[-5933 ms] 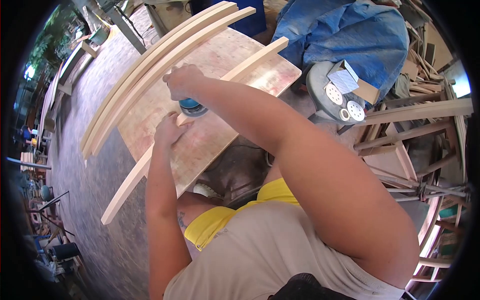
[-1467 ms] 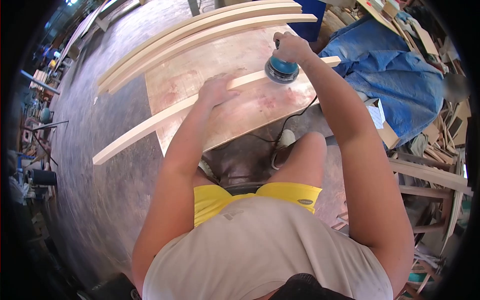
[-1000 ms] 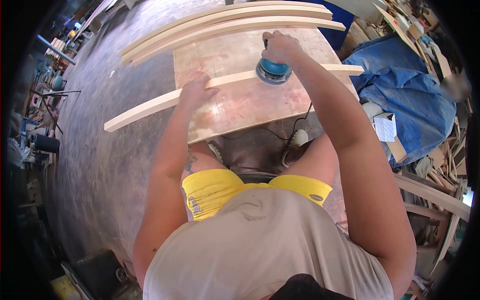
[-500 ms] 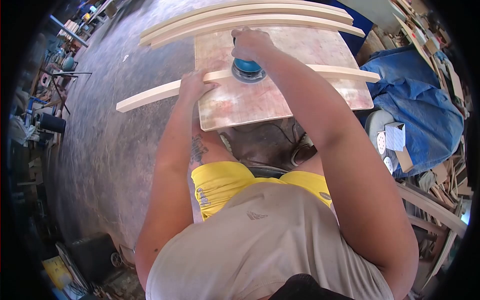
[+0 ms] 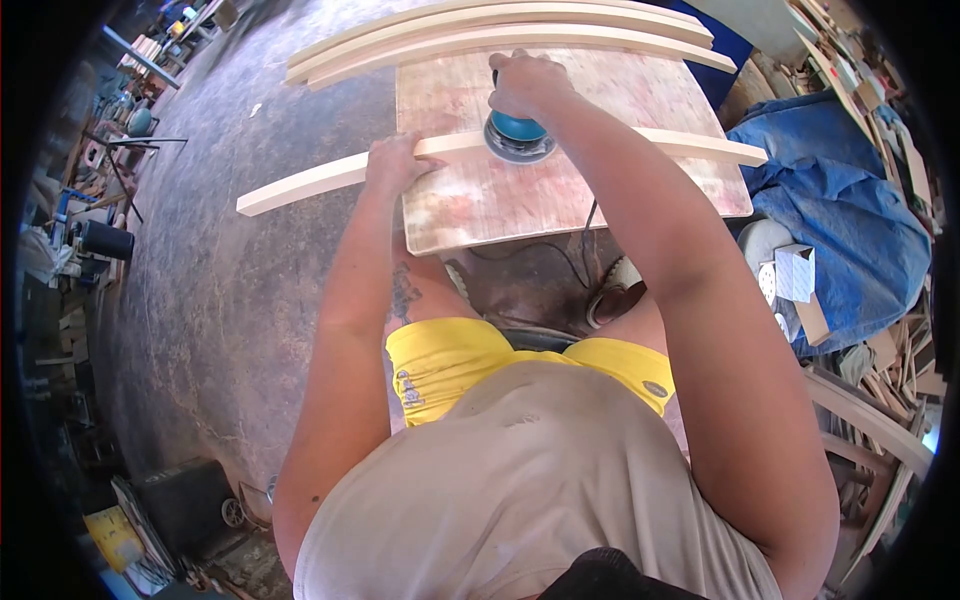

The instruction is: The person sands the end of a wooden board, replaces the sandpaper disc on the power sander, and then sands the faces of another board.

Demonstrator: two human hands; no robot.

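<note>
A pale wooden strip (image 5: 310,180) lies across a stained board (image 5: 480,215), its left end jutting past the board's edge. My left hand (image 5: 398,165) is closed around the strip near that edge, thumb on the near side. My right hand (image 5: 530,84) grips the top of a blue sander (image 5: 517,128), whose round pad rests on the strip and hides part of it. Several more wooden strips (image 5: 500,38) lie side by side along the board's far edge.
To the right, a blue tarp (image 5: 840,210) is bunched beside a small white box (image 5: 795,274) and sanding discs (image 5: 767,282). Scrap wood (image 5: 905,345) is heaped beyond it. A dark cable (image 5: 588,245) hangs below the board. Tools and clutter line the far left.
The sander in my right hand has moved a little to the right along the strip. My left hand keeps its hold on the strip. The whole view has shifted slightly.
</note>
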